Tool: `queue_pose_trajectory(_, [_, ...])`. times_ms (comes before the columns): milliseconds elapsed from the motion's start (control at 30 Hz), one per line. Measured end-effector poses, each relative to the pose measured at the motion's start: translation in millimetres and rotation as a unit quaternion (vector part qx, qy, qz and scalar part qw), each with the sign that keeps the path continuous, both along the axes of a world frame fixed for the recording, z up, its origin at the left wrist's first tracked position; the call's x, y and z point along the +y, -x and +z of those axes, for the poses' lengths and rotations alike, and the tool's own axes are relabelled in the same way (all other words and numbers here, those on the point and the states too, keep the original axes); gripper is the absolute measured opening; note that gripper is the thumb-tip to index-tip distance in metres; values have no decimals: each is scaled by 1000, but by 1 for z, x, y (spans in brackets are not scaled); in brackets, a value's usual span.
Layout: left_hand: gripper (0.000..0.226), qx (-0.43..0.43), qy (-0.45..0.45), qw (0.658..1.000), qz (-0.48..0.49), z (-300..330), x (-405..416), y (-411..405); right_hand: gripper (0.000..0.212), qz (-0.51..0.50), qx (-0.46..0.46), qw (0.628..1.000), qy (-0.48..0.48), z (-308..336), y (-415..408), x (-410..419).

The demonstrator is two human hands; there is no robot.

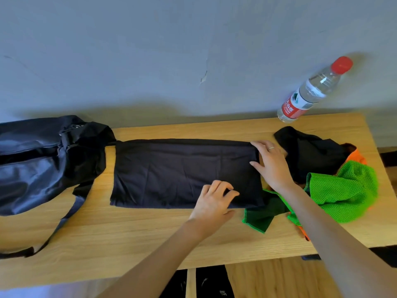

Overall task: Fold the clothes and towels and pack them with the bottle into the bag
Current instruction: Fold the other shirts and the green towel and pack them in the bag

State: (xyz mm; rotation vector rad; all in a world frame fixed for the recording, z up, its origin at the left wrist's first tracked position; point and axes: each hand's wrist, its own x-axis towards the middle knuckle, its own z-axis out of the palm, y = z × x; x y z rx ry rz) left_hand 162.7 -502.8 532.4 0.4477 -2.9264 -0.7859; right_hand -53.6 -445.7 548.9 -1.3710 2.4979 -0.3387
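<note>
Light wood table [150,239] against a grey wall [150,50]. Dark navy garment [171,173] folded into a flat wide rectangle, centred on the table, long axis left-right.

Left hand [213,201] on the garment's near edge, right of centre: fingers curled, thumb and forefinger pinching a bit of cloth at that edge. Right hand [271,164] at the garment's right end: palm down, fingers spread and flat, pressing the right edge; ring visible on one finger. It grips nothing.

Black fabric bag [43,162] lies at the table's left end, its right side touching the garment's far-left corner. Bag strap [64,220] trails across the table toward the near edge. Zip state: can't tell.

Right of the garment, an unfolded heap: a crumpled black garment [311,153] at the far side, a bright green mesh towel [343,190] over it nearer the camera, orange cloth [356,157] showing beneath. A dark green green-edged corner [261,216] of the heap lies just beside the navy garment's near-right corner.

Clear plastic water bottle [311,93], red cap, red-and-white label, stands at the far right table edge by the wall, apart from the heap.
</note>
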Motion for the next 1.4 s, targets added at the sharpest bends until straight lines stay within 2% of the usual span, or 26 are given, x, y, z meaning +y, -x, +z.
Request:
queue_pose_trajectory(233, [49, -14, 11, 999, 50, -8, 33, 38, 54, -14, 3, 1000, 4, -8, 18, 2])
queue_pose_trajectory(433, [42, -4, 19, 996, 92, -9, 46, 56, 35, -26, -20, 999, 33, -12, 27, -3])
queue_pose_trajectory(600, [44, -19, 24, 991, 128, -10, 54, 67, 26, -37, -19, 998, 46, -14, 31, -10])
queue_pose_trajectory(733, [26, 12, 28, 989, 146, -12, 57, 71, 20, -41, -18, 998, 38, -14, 30, -15])
queue_pose_trajectory(900, [12, 56, -13, 986, 157, -9, 52, 67, 12, -41, -92, 992, 70, -11, 29, -18])
queue_pose_trajectory(1033, [30, 76, -82, 979, 171, 11, 41, 55, 11, -83, -193, 973, 96, 6, 21, -25])
queue_pose_trajectory(1233, [34, 67, -95, 986, 121, 30, 14, 18, 21, -107, -258, 950, 141, 35, -2, -44])
queue_pose_trajectory(1400, [23, 75, -90, 989, 95, 37, -18, -34, 23, -83, -270, 947, 154, 64, -40, -74])
